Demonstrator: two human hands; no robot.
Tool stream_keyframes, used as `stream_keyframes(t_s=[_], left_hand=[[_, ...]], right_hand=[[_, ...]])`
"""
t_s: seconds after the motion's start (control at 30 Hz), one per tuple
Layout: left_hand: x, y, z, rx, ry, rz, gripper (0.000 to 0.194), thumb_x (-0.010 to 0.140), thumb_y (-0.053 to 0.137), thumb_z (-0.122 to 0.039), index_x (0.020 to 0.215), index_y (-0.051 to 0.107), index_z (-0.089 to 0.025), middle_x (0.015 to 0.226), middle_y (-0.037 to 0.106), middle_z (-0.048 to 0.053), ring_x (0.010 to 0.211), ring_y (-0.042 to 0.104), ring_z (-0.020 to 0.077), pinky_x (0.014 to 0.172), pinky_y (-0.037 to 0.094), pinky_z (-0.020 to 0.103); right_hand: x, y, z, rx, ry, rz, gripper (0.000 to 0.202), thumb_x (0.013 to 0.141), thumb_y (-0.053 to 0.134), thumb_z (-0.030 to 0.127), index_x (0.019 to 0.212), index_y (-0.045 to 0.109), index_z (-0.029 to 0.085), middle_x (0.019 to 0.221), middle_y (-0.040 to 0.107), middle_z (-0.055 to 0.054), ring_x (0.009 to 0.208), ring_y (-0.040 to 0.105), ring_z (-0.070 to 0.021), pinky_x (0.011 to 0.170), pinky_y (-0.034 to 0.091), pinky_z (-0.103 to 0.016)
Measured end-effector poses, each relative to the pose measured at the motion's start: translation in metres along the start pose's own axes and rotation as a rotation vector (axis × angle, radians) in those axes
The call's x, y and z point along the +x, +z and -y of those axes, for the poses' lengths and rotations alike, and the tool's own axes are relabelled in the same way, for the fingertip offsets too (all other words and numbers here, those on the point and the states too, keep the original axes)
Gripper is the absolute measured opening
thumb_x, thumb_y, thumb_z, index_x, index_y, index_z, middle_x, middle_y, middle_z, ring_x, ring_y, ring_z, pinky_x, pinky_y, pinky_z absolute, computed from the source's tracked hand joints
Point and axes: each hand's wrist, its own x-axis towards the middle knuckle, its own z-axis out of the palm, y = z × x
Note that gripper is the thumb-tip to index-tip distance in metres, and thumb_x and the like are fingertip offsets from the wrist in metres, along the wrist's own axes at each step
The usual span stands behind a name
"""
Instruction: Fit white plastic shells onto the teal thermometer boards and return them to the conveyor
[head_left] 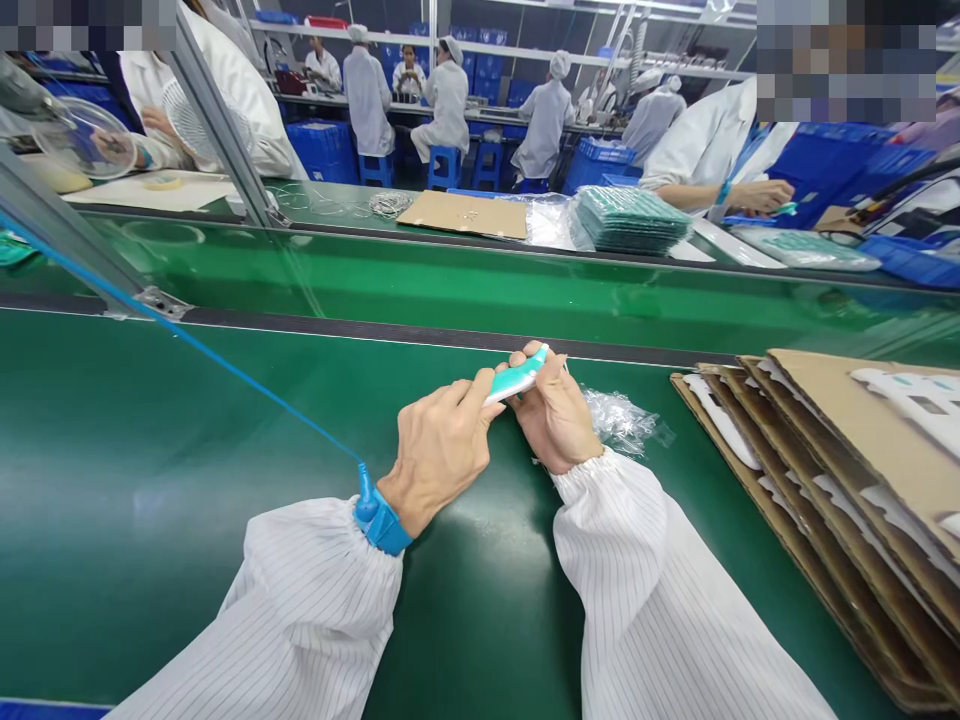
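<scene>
A small teal and white handheld device (516,378) is held between both hands above the green table (225,400). My left hand (444,440) grips its lower left end, with a blue wrist strap (384,525) and blue cord at the wrist. Around the device's upper right end, the fingers of my right hand (553,410) are closed, thumb near the white tip. Crumpled clear plastic (621,420) lies on the table just right of my right hand.
Stacked cardboard sheets (817,480) holding white parts stand at the right. A dark rail (420,336) and metal post (225,110) border the table's far side. Beyond, a stack of bagged teal items (630,218) and a cardboard sheet (465,213) lie near seated people in white coats.
</scene>
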Motion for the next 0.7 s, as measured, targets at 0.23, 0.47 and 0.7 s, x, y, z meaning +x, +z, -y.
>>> stream_keyframes(t_s=[0.23,0.47,0.7], left_hand=[[0.003,-0.003,0.0,-0.096,-0.132,0.119,0.033,0.105,0.048,-0.032,0.135,0.057,-0.021,0.12,0.071,0.005,0.1,0.069,0.0222,0.07,0.046,0.028],[0.002,-0.005,-0.008,-0.225,-0.256,0.16,0.037,0.107,0.042,-0.04,0.134,0.06,-0.022,0.113,0.073,0.006,0.094,0.071,0.0247,0.07,0.046,0.03],[0.0,-0.004,-0.012,-0.05,-0.194,-0.033,0.031,0.105,0.046,-0.034,0.121,0.067,-0.019,0.104,0.075,0.008,0.087,0.071,0.0219,0.065,0.045,0.028]], right_hand=[[0.002,-0.008,-0.003,-0.028,0.061,0.021,0.045,0.082,0.078,0.063,0.112,0.064,0.033,0.114,0.063,0.001,0.11,0.062,-0.0229,0.097,0.051,-0.039],[0.0,-0.006,-0.005,0.011,0.07,0.057,0.039,0.083,0.082,0.052,0.113,0.067,0.032,0.111,0.063,0.0,0.109,0.062,-0.0224,0.098,0.052,-0.038],[-0.003,-0.002,-0.009,-0.072,0.075,0.001,0.041,0.085,0.079,0.055,0.116,0.068,0.031,0.12,0.062,-0.002,0.106,0.061,-0.0206,0.094,0.054,-0.035]])
